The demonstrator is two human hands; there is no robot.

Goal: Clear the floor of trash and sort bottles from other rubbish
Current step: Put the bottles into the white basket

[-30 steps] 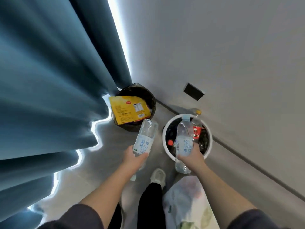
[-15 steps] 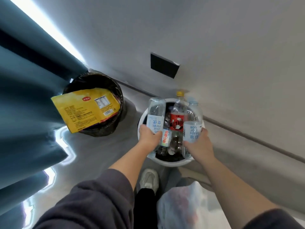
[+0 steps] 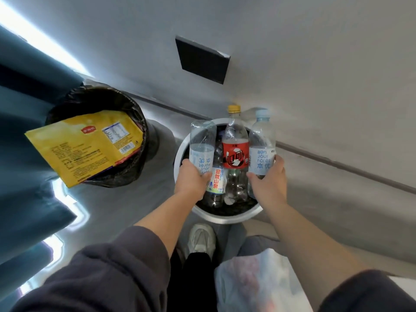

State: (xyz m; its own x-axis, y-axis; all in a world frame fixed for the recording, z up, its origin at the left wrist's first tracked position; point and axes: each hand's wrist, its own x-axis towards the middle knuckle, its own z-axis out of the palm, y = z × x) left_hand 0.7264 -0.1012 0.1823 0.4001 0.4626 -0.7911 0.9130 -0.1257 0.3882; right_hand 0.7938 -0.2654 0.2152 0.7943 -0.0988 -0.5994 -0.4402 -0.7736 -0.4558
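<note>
- The left hand point(image 3: 191, 181) is gripping a clear water bottle point(image 3: 202, 147), fingers wrapped round its label, with its base pointing toward the top of the frame. The bottle is sitting over the left rim of the white bin point(image 3: 225, 218) at frame centre.
- The right hand point(image 3: 267, 183) is gripping a blue-capped water bottle point(image 3: 262, 152) round its lower body, cap toward the top of the frame, over the bin's right rim.
- A red-labelled bottle point(image 3: 235, 154) with a yellow cap is standing in the bin between the two held bottles, just beside each.
- A small white-labelled bottle point(image 3: 217, 183) is lying lower in the bin among other empties.
- The black-lined bin point(image 3: 126, 102) is standing at centre left, with a strip of grey floor point(image 3: 315, 199) separating it from the white bin.
- A yellow snack packet point(image 3: 85, 145) is overhanging that bin's rim toward the lower left.
- The teal curtain point(image 3: 22, 176) is closing off the left edge.
- The skirting strip point(image 3: 337, 164) is running diagonally just behind the white bin; open floor is lying to the bin's right.
- A pale shoe point(image 3: 201, 240) is standing just below the white bin's rim, and a plastic bag point(image 3: 258, 282) is occupying the lower right.
</note>
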